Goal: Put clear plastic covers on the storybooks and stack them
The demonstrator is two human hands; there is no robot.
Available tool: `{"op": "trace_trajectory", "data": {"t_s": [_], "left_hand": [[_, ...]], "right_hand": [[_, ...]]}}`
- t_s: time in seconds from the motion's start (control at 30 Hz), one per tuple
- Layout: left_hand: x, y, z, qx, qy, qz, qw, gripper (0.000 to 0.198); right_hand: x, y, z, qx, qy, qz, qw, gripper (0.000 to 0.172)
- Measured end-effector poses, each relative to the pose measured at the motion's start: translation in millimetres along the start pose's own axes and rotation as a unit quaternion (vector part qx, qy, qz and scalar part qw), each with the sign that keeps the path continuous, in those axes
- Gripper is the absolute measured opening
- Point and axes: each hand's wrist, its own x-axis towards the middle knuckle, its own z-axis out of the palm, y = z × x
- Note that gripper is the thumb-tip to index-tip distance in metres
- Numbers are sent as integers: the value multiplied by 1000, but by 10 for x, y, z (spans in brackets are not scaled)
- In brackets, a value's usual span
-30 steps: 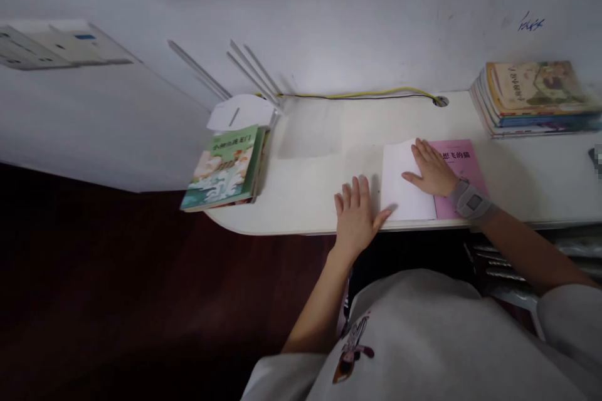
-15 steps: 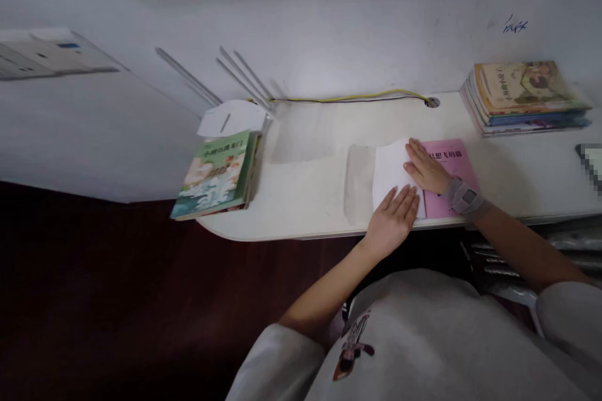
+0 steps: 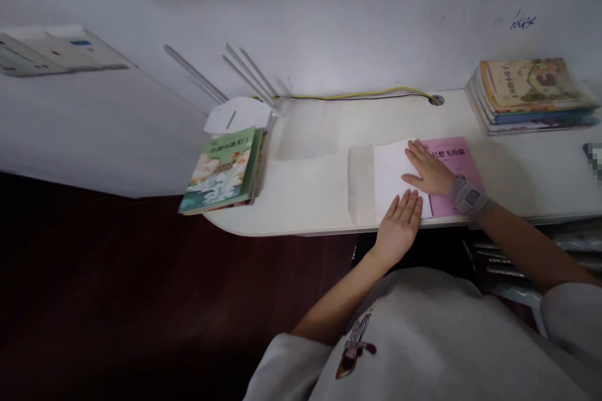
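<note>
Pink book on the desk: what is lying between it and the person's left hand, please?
In the head view, a white sheet lies between the pink book and the left hand.

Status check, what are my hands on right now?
Right hand flat on white sheet, beside pink booklet. Left hand fingers on the sheet's near edge. Stack of books off to the right, not in the way.

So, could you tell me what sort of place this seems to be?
Probably a study corner, at home or school: a white desk against a pen-marked wall, a stack of illustrated books, and a green-covered book at the desk's other end.
</note>
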Motion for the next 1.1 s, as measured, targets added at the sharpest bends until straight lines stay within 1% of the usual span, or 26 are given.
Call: {"op": "trace_trajectory", "data": {"t_s": [0.13, 0.33, 0.5, 0.7, 0.83, 0.97, 1.1], "left_hand": [[-26, -38, -36, 4, 1, 0, 1000, 42], [-73, -90, -73, -1, -9, -9, 1000, 43], [-78, -56, -30, -10, -13, -21, 1000, 43], [-66, 13, 5, 3, -29, -39, 999, 42], [-80, 0, 1, 5, -36, -35, 999, 41], [-96, -6, -19, 14, -33, -40, 999, 41], [-91, 6, -53, 12, -38, -45, 998, 39]], "right_hand": [[1, 8, 7, 9, 6, -5, 1000, 78], [4, 0, 2, 16, 11, 11, 1000, 81], [3, -49, -9, -9, -15, 19, 1000, 87], [8, -68, -33, -35, -26, 25, 999, 84], [7, -93, -62, -51, -38, 9, 998, 83], [-3, -141, -65, -73, -53, 8, 996, 87], [1, -178, -29, -91, -45, 7, 995, 87]]}}
